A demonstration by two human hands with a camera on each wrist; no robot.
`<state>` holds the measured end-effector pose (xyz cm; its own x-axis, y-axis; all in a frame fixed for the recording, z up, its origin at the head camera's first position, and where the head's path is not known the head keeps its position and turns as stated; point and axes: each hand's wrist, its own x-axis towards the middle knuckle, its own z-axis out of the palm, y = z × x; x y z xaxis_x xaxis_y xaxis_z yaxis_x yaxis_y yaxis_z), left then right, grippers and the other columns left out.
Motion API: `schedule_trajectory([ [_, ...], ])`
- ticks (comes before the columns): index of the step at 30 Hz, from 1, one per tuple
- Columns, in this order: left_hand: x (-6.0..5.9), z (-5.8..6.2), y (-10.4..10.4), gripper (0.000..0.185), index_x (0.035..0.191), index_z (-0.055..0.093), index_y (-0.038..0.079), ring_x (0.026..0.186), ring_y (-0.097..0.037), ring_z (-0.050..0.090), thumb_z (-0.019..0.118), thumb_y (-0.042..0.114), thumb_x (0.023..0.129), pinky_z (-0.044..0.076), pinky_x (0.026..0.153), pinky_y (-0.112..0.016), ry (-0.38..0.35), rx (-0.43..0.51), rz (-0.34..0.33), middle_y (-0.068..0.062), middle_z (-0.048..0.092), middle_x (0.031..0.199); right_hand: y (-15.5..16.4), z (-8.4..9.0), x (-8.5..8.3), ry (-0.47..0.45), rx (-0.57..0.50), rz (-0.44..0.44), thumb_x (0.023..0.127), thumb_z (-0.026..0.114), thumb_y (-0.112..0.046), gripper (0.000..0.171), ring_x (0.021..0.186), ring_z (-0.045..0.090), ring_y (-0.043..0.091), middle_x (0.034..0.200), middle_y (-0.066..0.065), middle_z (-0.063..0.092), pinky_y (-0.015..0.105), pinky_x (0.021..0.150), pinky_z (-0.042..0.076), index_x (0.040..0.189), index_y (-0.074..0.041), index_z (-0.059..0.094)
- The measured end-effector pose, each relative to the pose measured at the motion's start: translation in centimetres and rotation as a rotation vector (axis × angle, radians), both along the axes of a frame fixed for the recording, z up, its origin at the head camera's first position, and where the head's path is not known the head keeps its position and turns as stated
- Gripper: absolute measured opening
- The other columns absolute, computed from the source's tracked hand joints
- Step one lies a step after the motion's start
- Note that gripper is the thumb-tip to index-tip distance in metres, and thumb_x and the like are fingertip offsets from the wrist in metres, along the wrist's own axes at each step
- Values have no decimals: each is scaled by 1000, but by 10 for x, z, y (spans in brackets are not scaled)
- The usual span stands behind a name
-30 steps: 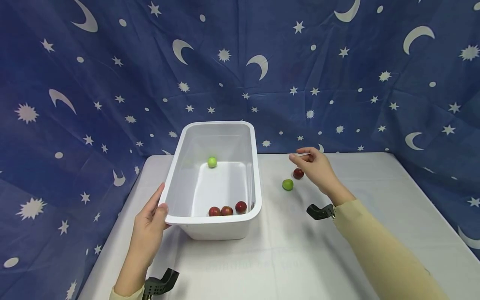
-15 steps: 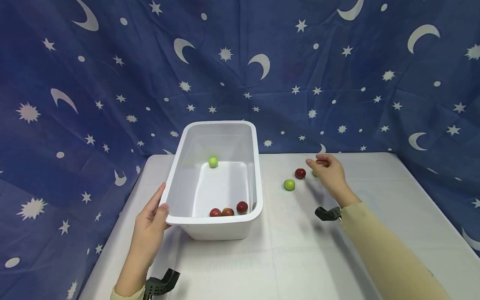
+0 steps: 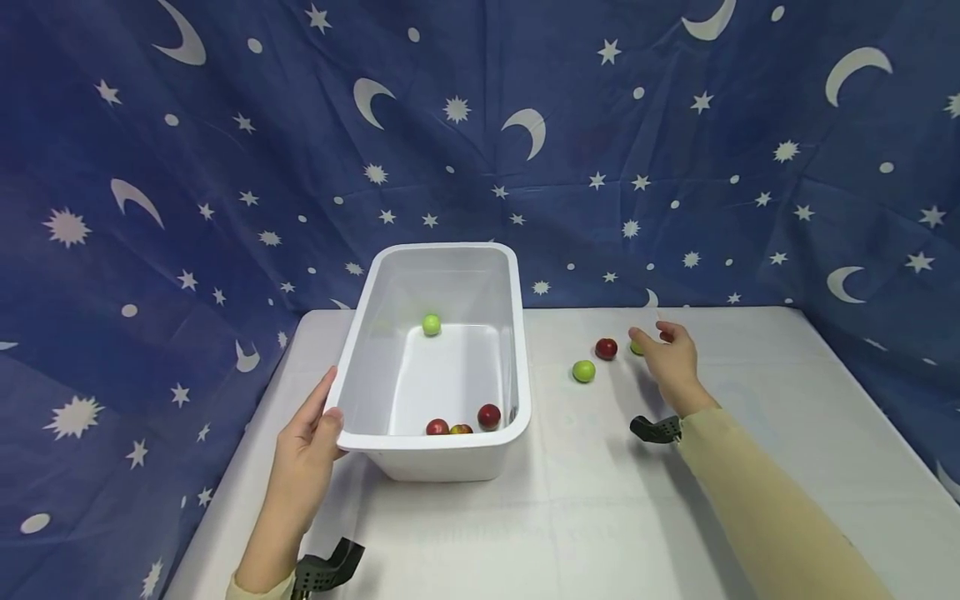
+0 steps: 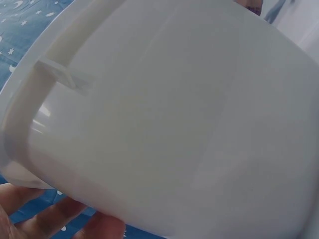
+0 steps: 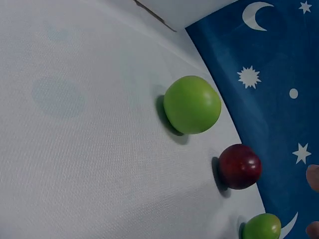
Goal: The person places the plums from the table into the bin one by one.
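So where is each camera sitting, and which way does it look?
Head view: on the person's head, looking forward and down at the table; both arms show, the left hand gripping the white bin, the right hand by the fruit.
Left wrist view: on that wrist, close against the bin's outer wall; fingertips show below.
Right wrist view: on that wrist, looking along the table; fingertips peek in.
Head and right wrist views share the green fruit and red fruit.
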<state>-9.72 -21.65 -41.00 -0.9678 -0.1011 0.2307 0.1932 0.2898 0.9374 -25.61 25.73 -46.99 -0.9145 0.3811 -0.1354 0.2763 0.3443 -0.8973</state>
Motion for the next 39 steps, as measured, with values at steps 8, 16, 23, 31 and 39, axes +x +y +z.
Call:
schedule_trajectory([
  [8, 0, 0, 1, 45, 149, 39, 28, 117, -34, 53, 42, 23, 105, 53, 76, -28, -7, 9, 2, -8, 40, 148, 4, -14, -7, -65, -29, -42, 91, 60, -49, 82, 135, 29, 35, 153, 21, 23, 46, 109, 31, 152, -7, 25],
  [16, 1, 1, 3, 45, 149, 39, 26, 116, -34, 53, 42, 24, 105, 54, 75, -28, -2, -15, 11, -8, 40, 148, 9, -22, -15, -165, -185, -90, 93, 61, -41, 80, 139, 25, 30, 155, 15, 21, 42, 113, 25, 155, -11, 19],
  [23, 2, 3, 3, 43, 147, 40, 34, 114, -34, 54, 41, 25, 105, 54, 74, -28, -5, -40, 24, -9, 41, 147, 4, -27, -20, -150, -161, -92, 97, 57, -32, 71, 137, 27, 29, 154, 16, 23, 40, 112, 27, 154, -8, 22],
  [31, 4, 3, 2, 44, 147, 39, 35, 116, -35, 53, 41, 25, 105, 54, 75, -28, -24, -35, 28, -9, 39, 149, -1, -33, -19, -169, -75, -93, 100, 49, -29, 63, 136, 29, 32, 152, 19, 25, 41, 109, 33, 153, -5, 23],
  [39, 2, 2, 3, 44, 147, 39, 34, 115, -34, 54, 40, 23, 105, 54, 74, -28, -8, -25, 17, -7, 40, 148, 0, -29, -18, -160, -43, -92, 102, 45, -29, 60, 134, 31, 34, 149, 22, 27, 42, 108, 34, 150, 0, 24],
])
